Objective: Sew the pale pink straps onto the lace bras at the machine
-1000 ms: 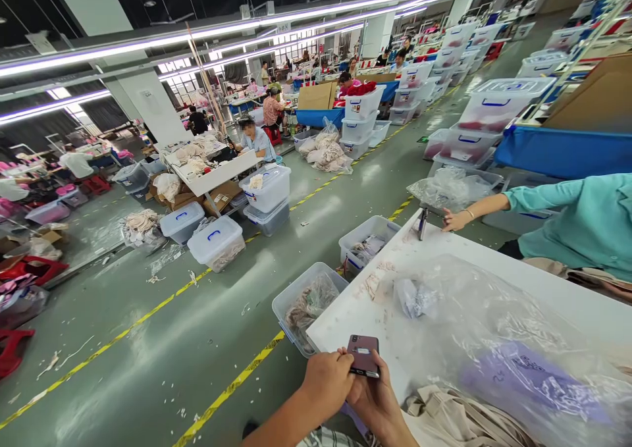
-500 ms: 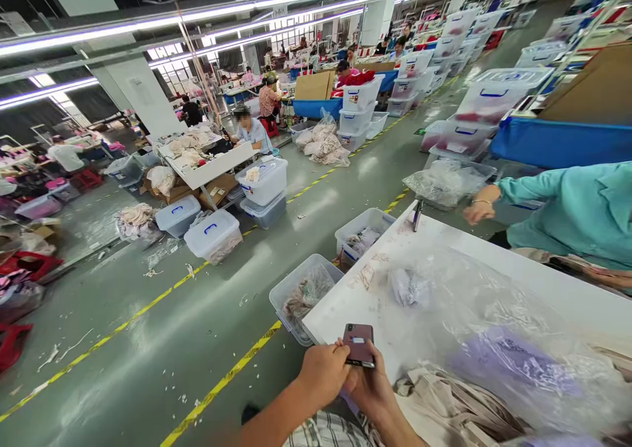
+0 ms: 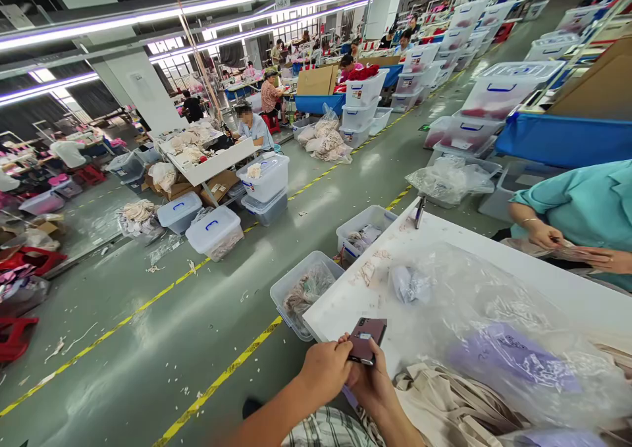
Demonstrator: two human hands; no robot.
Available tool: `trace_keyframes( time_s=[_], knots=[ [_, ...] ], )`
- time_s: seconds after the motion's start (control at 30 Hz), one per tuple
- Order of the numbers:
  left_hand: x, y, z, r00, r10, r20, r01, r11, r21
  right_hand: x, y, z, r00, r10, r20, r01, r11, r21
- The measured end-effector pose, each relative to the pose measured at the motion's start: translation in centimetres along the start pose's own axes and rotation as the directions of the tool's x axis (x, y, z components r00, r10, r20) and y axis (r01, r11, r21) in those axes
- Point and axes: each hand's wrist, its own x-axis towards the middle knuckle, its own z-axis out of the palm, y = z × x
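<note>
Both my hands hold a dark maroon phone (image 3: pixel 366 339) at the near corner of a white table (image 3: pixel 498 262). My left hand (image 3: pixel 324 370) grips its left side with curled fingers. My right hand (image 3: pixel 372 386) wraps it from below and the right, thumb on its edge. The phone's back faces up and it tilts to the right. Beige fabric pieces (image 3: pixel 444 404) lie just right of my hands, under a large clear plastic bag (image 3: pixel 498 328).
A person in a teal top (image 3: pixel 585 203) sits across the table, hands on fabric at its far edge. Clear bins (image 3: pixel 306 292) of fabric stand on the floor beside the table. More bins, tables and workers fill the hall beyond a yellow floor line (image 3: pixel 217 384).
The phone has turned in my hands, its top now leaning right. The person in teal has pulled the outstretched hand back from the table's far corner to the fabric in front of them.
</note>
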Motion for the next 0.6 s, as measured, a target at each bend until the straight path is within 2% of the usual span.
trace_keyframes(
  time_s=[0.1, 0.2, 0.27, 0.33, 0.43, 0.53, 0.6],
  knots=[
    [-0.2, 0.1, -0.3, 1.0, 0.009, 0.009, -0.009, 0.999, -0.037, 0.3, 0.0, 0.0, 0.99, -0.113, -0.087, 0.106, 0.991, -0.083],
    [-0.6, 0.3, -0.8, 1.0, 0.022, 0.017, -0.02, 0.995, -0.101, 0.6, -0.5, 0.2, 0.947, -0.298, -0.122, 0.28, 0.949, -0.146],
    [-0.8, 0.6, -1.0, 1.0, -0.011, -0.018, 0.007, 0.974, -0.228, 0.8, -1.0, 0.4, 0.905, -0.414, -0.102, 0.391, 0.901, -0.186],
    [-0.9, 0.8, -1.0, 1.0, -0.025, -0.014, 0.018, 0.922, -0.388, 0.9, -1.4, 0.5, 0.876, -0.475, -0.082, 0.446, 0.863, -0.236],
    [-0.9, 1.0, -0.7, 0.999, 0.009, 0.044, 0.016, 0.851, -0.525, 1.2, -1.2, 0.2, 0.882, -0.466, -0.073, 0.423, 0.849, -0.317],
    [-0.9, 0.9, -0.3, 0.999, -0.035, 0.039, 0.051, 0.814, -0.578, 2.0, -0.5, -0.6, 0.903, -0.422, -0.082, 0.352, 0.834, -0.426],
    [-1.0, 0.4, 0.1, 0.995, -0.036, 0.092, 0.085, 0.786, -0.613, 2.9, -0.2, -1.4, 0.901, -0.424, -0.091, 0.316, 0.786, -0.531]
  ],
)
